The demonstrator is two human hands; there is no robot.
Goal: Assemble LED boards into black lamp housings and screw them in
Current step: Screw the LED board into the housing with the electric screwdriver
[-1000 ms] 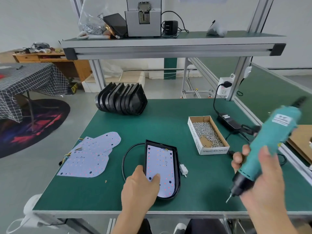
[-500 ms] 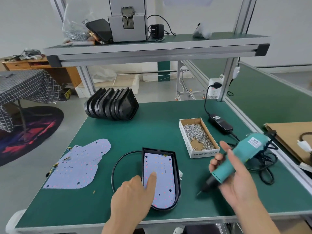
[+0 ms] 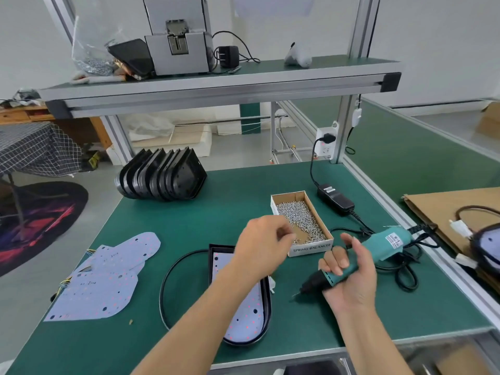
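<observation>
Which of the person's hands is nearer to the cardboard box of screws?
Left. The left hand reaches over the near-left edge of the box of screws, fingers at the screws. The right hand grips the electric screwdriver nearer the person, apart from the box.

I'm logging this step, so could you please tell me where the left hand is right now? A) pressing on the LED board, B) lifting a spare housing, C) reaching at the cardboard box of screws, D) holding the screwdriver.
C: the left hand has its fingertips at the screw box.

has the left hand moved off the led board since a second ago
Yes. The left hand has left the LED board in the housing and gone up and right to the screw box.
</observation>
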